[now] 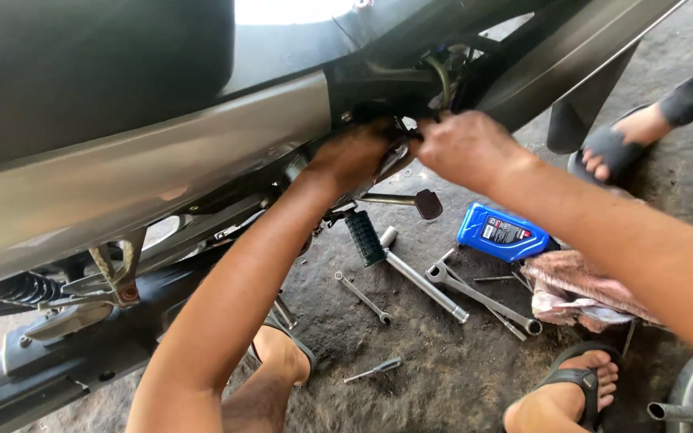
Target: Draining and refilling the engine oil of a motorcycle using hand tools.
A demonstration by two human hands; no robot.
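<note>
My hands, left and right, pinch something hidden under the motorcycle's grey panel; wrenches and blue oil bottle lie at five o'clock.

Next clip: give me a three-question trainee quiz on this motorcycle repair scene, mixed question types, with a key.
1. True or false: both hands work under the grey side panel of the motorcycle.
2. What lies on the ground beside the pink rag? A) blue oil bottle B) red funnel C) yellow bucket
3. Fill in: someone else's foot at upper right wears a ____.

Key
1. True: the left hand and right hand meet at the frame.
2. A: the blue oil bottle lies near the wrenches.
3. Sandal.
</note>
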